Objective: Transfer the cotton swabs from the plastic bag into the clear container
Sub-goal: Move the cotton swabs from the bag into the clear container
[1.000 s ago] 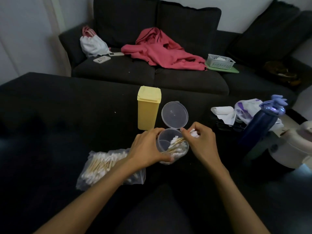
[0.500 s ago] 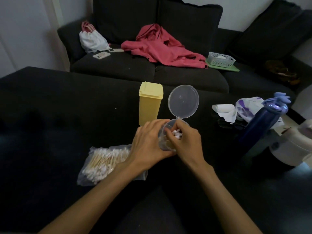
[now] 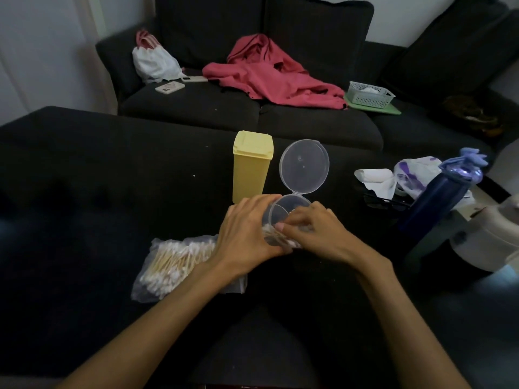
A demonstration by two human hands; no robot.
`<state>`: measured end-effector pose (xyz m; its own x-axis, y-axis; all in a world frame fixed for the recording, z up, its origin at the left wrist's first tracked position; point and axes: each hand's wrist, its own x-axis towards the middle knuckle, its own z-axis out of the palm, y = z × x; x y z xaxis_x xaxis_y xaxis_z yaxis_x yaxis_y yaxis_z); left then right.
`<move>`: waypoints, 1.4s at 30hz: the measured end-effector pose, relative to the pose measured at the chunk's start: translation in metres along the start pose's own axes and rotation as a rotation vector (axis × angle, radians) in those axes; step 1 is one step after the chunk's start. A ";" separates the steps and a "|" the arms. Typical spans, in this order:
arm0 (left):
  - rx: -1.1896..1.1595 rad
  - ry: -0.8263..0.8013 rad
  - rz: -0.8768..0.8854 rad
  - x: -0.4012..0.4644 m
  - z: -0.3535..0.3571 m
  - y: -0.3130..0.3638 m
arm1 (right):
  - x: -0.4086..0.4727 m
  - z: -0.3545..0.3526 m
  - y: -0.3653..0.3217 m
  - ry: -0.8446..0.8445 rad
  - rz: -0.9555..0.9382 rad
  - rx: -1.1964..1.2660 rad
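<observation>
Head view: my left hand [image 3: 247,234] grips the wall of the clear container [image 3: 283,217], which is tilted toward me with its hinged lid [image 3: 304,167] open. My right hand [image 3: 311,231] pinches a bundle of cotton swabs [image 3: 276,234] at the container's mouth. Swabs are judged light, stiff-stemmed and easily scattered; hold them mid-stem, bunched. Remaining swabs sit in the plastic bag [image 3: 174,262], left of the container, beneath my left wrist.

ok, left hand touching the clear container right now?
Touching. The head view shows the left hand wrapped around the side of the clear container, fingers curled against its wall, no gap visible.
</observation>
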<state>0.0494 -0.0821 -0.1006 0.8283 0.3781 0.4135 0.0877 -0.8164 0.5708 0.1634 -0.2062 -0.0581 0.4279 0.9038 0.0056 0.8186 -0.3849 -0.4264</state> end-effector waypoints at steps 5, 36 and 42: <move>-0.012 -0.012 -0.046 0.002 0.002 0.000 | -0.012 0.004 -0.006 0.213 -0.014 0.259; 0.120 -0.312 -0.183 0.007 0.000 0.007 | -0.021 0.018 0.009 0.296 -0.023 0.009; 0.195 -0.167 -0.163 -0.010 -0.033 0.003 | -0.030 0.022 -0.004 0.678 -0.137 0.020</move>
<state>0.0231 -0.0742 -0.0798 0.8728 0.4469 0.1961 0.3180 -0.8255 0.4663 0.1386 -0.2272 -0.0763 0.4712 0.6249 0.6224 0.8781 -0.2659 -0.3978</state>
